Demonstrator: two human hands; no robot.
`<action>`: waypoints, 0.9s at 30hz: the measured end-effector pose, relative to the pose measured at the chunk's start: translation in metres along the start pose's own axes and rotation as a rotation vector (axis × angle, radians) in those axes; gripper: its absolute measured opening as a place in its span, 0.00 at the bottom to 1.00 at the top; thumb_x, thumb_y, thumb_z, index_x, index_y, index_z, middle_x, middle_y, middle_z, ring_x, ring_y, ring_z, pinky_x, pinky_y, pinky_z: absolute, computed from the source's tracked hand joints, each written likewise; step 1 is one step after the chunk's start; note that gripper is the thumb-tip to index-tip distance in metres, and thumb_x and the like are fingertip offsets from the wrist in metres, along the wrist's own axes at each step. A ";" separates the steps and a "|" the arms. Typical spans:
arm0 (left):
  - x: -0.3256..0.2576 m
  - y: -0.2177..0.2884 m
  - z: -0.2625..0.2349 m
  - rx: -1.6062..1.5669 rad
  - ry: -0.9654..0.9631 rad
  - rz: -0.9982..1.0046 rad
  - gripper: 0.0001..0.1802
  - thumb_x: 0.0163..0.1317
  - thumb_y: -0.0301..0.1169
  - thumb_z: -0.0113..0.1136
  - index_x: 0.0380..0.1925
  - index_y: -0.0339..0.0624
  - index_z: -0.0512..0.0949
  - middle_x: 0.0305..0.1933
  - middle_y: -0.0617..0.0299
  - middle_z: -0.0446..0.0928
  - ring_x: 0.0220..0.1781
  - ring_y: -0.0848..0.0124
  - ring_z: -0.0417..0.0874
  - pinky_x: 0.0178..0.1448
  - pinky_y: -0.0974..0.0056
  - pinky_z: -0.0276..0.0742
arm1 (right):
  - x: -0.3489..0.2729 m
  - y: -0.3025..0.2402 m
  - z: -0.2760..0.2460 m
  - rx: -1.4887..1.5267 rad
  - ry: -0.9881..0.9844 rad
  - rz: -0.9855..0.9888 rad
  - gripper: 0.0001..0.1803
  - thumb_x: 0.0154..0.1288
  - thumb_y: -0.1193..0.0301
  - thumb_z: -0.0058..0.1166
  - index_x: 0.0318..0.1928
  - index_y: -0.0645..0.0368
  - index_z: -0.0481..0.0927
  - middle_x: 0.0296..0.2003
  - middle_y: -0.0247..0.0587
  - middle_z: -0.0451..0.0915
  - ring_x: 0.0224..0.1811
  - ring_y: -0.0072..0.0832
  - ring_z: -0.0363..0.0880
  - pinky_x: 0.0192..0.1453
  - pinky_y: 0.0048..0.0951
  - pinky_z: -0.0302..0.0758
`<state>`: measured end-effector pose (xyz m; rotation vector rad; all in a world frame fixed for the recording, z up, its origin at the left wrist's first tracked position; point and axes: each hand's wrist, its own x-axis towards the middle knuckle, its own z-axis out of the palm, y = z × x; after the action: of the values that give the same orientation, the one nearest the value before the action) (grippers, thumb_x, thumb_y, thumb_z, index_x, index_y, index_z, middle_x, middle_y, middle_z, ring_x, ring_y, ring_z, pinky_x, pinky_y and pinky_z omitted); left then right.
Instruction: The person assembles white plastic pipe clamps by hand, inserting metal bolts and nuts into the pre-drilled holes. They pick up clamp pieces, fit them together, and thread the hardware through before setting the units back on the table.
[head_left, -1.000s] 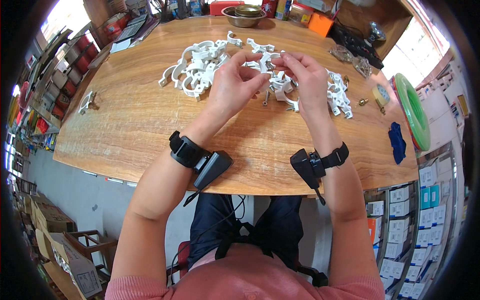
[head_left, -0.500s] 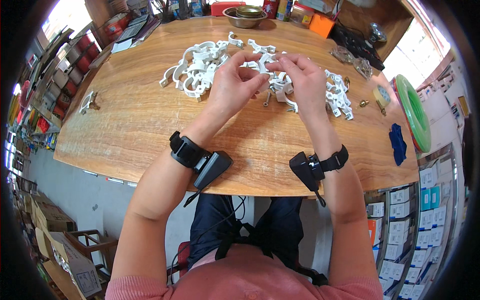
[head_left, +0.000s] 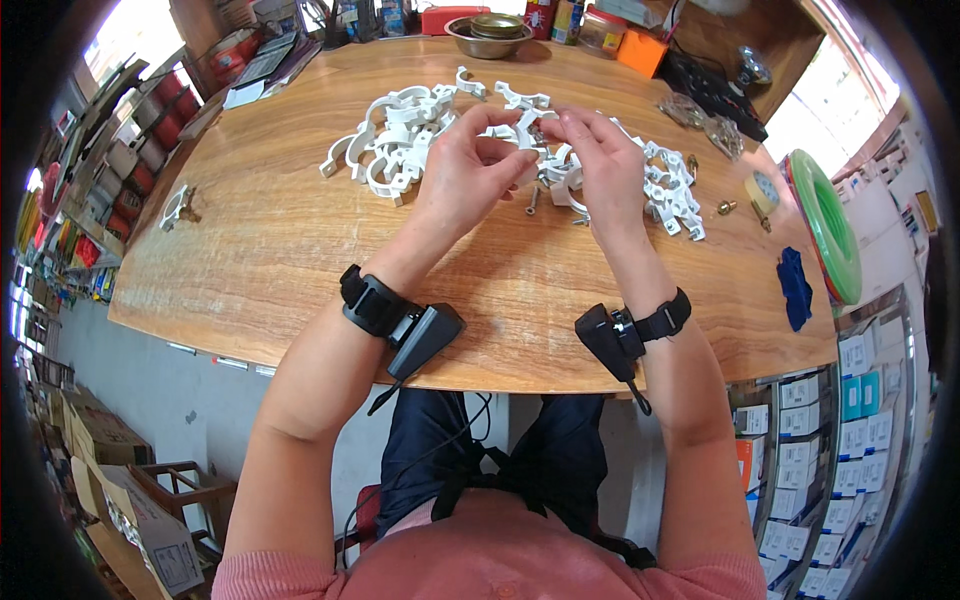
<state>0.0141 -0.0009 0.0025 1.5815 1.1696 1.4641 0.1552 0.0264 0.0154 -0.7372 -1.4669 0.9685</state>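
Above the middle of the tabletop, my left hand (head_left: 466, 168) is closed on a white plastic pipe clip (head_left: 524, 128), its thumb and fingers around the near side. My right hand (head_left: 610, 165) has its fingertips pinched together right beside that clip. Something small and dark shows at those fingertips, too small to name. Below and beyond the hands lie more white pipe clips: a heap (head_left: 400, 125) at the left and a looser group (head_left: 674, 192) at the right. A metal screw (head_left: 533, 200) rests on the wood between the hands.
One pipe clip (head_left: 173, 207) lies apart at the far left. To the right are brass fittings (head_left: 727, 207), a tape roll (head_left: 763, 189), a dark blue cloth (head_left: 795, 289) and a green coil (head_left: 826, 225). A metal bowl (head_left: 488, 42) stands at the back.
My right hand has shifted slightly left, bringing its fingertips up to the clip. My left hand keeps its hold and has hardly moved.
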 end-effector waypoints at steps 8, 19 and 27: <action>0.000 -0.002 -0.002 0.022 0.004 -0.016 0.20 0.53 0.27 0.59 0.46 0.38 0.68 0.28 0.57 0.78 0.25 0.77 0.77 0.24 0.74 0.74 | -0.003 -0.007 0.001 -0.172 -0.003 -0.108 0.12 0.61 0.70 0.46 0.37 0.67 0.76 0.30 0.39 0.80 0.30 0.16 0.75 0.36 0.18 0.71; -0.001 -0.001 0.000 0.016 -0.012 0.002 0.20 0.53 0.27 0.58 0.46 0.37 0.67 0.28 0.58 0.78 0.26 0.77 0.77 0.23 0.74 0.74 | 0.002 0.005 -0.001 0.134 -0.012 0.251 0.13 0.60 0.67 0.47 0.36 0.66 0.78 0.31 0.37 0.79 0.34 0.19 0.72 0.39 0.19 0.66; 0.000 -0.002 -0.001 0.037 -0.028 0.029 0.20 0.54 0.27 0.58 0.47 0.37 0.67 0.28 0.58 0.78 0.27 0.77 0.78 0.24 0.74 0.74 | -0.001 0.013 0.001 0.168 -0.082 0.314 0.12 0.59 0.68 0.50 0.36 0.65 0.78 0.31 0.35 0.78 0.31 0.19 0.71 0.39 0.19 0.65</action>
<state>0.0128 0.0000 0.0009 1.6452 1.1693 1.4420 0.1533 0.0315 0.0039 -0.8268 -1.3437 1.3580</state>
